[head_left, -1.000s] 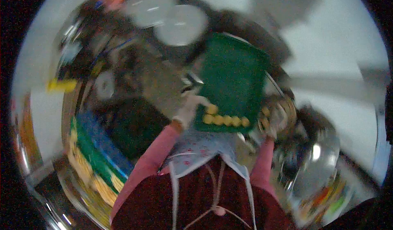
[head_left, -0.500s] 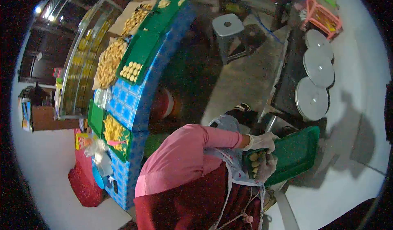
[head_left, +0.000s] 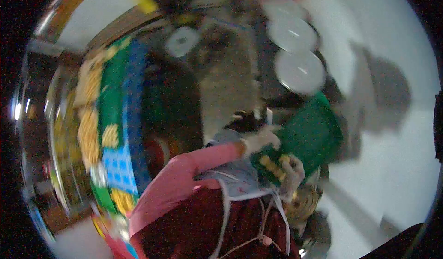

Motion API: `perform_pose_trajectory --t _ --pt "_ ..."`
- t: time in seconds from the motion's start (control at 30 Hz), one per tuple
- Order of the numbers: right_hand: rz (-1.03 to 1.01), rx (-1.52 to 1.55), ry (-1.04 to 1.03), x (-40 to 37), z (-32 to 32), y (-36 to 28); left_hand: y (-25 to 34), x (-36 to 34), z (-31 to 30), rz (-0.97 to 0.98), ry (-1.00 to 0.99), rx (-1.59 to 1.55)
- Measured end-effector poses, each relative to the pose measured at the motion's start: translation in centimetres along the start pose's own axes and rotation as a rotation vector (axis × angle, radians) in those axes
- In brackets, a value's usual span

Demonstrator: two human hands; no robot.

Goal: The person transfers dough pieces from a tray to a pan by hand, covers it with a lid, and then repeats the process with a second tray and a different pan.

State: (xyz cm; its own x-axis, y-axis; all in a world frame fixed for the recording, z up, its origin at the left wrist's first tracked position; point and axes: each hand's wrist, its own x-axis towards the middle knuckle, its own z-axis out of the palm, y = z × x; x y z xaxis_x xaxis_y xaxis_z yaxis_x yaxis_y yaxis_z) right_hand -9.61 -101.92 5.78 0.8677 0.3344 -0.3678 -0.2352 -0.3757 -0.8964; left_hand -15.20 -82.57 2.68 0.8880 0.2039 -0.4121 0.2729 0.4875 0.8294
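A green tray lies tilted in front of me, with a short row of pale dough balls at its near end. My left hand, in a whitish glove below a pink sleeve, is over the tray's left edge; blur smears its fingers. At the near right side, my gloved right hand has its fingers curled round what looks like another dough ball, beside the row. An apron covers my lap just under the tray.
Large round metal lids lie beyond the tray. A grey stool stands on the floor ahead. Leftward, a table with a blue checked cloth bears green trays, dough balls and heaps of pale food pieces. A white wall is at right.
My head has turned, so the whole scene is shifted and blurred. My right hand's fingers now curl at a dough ball beside the row; both hands remain at the tray.
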Motion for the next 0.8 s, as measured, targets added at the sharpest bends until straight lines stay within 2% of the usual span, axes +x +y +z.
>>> perform_pose_trajectory --t 0.03,0.07,0.13,0.17,0.2,0.27,0.3,0.33,0.37,0.43,0.47,0.53,0.57,0.6,0.63,0.7,0.73,0.8 --pt "0.007 -0.027 0.095 -0.1 -1.7 -0.7 3.2 -0.7 0.4 -0.003 -0.095 0.137" --pt "0.033 -0.053 0.201 -0.4 -3.6 -1.2 2.7 -0.6 0.2 -0.067 -0.078 0.07" --pt "-0.075 -0.081 0.485 -1.2 -7.7 -0.4 1.8 0.0 0.1 -0.192 -0.03 -0.068" --pt "-0.014 -0.022 0.593 -2.1 -10.4 1.3 -1.6 1.0 -3.9 0.034 -0.187 0.457" --pt "0.061 0.026 0.709 -2.7 -12.6 3.4 -0.9 0.6 -2.8 0.087 -0.151 0.457" --pt "0.236 0.128 0.956 -4.0 -16.5 8.2 -0.1 0.4 -2.7 0.266 -0.14 0.659" --pt "0.141 0.024 0.969 -4.3 -18.9 15.5 0.2 0.7 -1.6 0.237 -0.151 0.639" --pt "0.125 0.231 1.052 -4.2 -19.8 20.0 0.5 1.0 -0.5 0.207 -0.161 0.619" --pt "0.225 -0.006 1.037 -3.4 -20.9 26.0 3.0 1.0 2.5 0.007 -0.135 0.394" --pt "0.243 0.01 0.908 -4.4 -20.2 24.2 4.1 0.2 4.3 -0.173 -0.109 0.185" --pt "0.161 -0.134 0.876 -4.2 -19.7 26.4 3.7 0.1 4.5 -0.156 -0.12 0.196" --pt "0.165 -0.162 0.845 -3.5 -18.7 26.2 3.5 0.1 4.8 -0.145 -0.137 0.218" --pt "0.25 -0.043 0.845 -2.6 -18.2 25.9 2.8 0.1 4.7 -0.153 -0.14 0.231" --pt "0.328 0.078 0.845 -2.1 -17.9 24.5 2.4 0.2 4.2 -0.101 -0.138 0.341" --pt "0.299 0.007 0.839 -1.7 -17.8 25.4 1.9 0.3 3.6 -0.051 -0.131 0.451" --pt "0.236 -0.132 0.823 -0.8 -17.4 26.1 0.0 0.8 1.4 0.163 -0.099 0.862" --pt "0.265 -0.186 0.775 -0.7 -17.4 25.9 -0.1 0.8 0.9 0.153 -0.159 0.832" --pt "0.304 -0.379 0.824 -0.5 -16.9 25.4 0.1 0.5 1.1 0.138 -0.281 0.76"
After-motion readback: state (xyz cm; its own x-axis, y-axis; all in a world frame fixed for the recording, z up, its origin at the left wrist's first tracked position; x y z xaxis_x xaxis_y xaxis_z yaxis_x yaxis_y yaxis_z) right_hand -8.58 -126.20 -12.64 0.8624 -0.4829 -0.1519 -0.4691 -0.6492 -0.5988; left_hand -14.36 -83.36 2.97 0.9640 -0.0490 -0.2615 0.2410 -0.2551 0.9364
